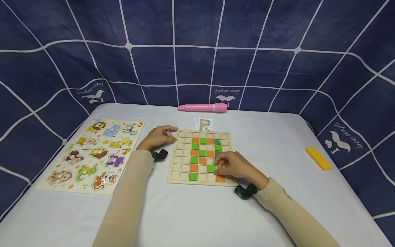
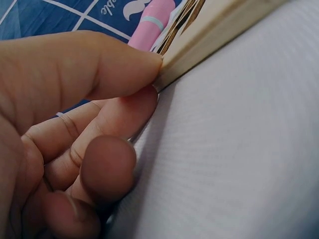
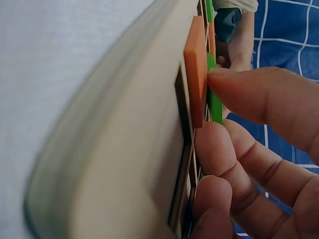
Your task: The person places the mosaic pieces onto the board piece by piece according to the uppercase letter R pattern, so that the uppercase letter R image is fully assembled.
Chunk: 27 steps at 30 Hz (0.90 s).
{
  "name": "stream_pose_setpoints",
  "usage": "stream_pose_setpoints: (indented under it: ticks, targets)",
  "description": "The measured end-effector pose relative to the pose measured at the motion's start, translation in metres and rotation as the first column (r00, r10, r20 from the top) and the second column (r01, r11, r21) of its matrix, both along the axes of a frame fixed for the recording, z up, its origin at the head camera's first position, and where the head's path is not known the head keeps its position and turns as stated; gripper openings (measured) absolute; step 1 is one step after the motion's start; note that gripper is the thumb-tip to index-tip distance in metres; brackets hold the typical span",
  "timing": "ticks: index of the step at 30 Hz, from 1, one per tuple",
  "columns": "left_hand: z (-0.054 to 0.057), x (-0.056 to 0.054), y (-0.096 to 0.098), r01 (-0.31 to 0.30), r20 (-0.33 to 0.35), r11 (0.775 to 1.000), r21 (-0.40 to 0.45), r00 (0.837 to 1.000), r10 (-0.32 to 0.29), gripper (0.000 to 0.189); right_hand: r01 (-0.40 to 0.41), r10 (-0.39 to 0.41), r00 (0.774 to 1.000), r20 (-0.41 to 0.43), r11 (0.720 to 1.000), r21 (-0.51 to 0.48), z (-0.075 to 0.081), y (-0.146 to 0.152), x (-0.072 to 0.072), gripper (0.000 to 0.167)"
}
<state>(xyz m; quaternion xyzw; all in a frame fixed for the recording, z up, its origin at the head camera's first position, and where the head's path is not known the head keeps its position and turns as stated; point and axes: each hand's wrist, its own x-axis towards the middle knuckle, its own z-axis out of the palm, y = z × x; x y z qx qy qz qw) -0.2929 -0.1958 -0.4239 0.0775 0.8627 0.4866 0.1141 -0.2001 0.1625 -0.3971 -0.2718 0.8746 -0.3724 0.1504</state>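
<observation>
In the head view a wooden grid board (image 1: pixel 182 168) lies on the table, with orange and green square tiles in its cells and a dark green curved piece (image 1: pixel 217 141) at the upper right. My right hand (image 1: pixel 231 165) pinches a green tile (image 1: pixel 211 168) over the lower right part of the grid. In the right wrist view, thumb and fingertips hold this green tile (image 3: pixel 215 102) beside an orange tile (image 3: pixel 196 74). My left hand (image 1: pixel 158 137) holds the board's upper left edge, thumb and index finger meeting at the rim (image 2: pixel 174 69) in the left wrist view.
A patterned card (image 1: pixel 203 124) lies just behind the board, and a pink pen-shaped object (image 1: pixel 202 108) lies farther back. To the left is an animal puzzle board (image 1: pixel 92 156). A yellow bar (image 1: pixel 318 158) lies at the far right. Dark blue gridded cloth (image 1: pixel 197 65) surrounds the white table.
</observation>
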Motion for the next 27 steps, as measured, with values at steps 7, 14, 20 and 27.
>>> stream_pose_setpoints:
  ticks: [7,14,20,27]
  targets:
    - [-0.002,0.0,0.002,0.003,-0.006,1.0,0.0,1.0,-0.003,0.062,-0.015,0.016,1.0,0.016,1.0,-0.026,-0.002,0.004,0.0,0.018]
    - [-0.002,-0.001,0.003,-0.007,-0.003,1.0,-0.001,1.0,0.007,0.062,0.018,-0.01,0.996,0.086,0.996,-0.09,-0.005,0.01,-0.005,0.014]
    - [-0.005,0.004,0.003,-0.011,0.011,0.999,-0.041,1.0,0.011,0.062,0.12,-0.1,0.988,0.119,0.976,-0.183,-0.009,0.023,-0.01,0.018]
    - [0.009,0.017,0.021,0.056,0.038,0.975,-0.216,0.998,-0.049,0.067,0.309,-0.32,0.947,-0.043,0.937,-0.161,-0.013,0.068,-0.009,0.022]
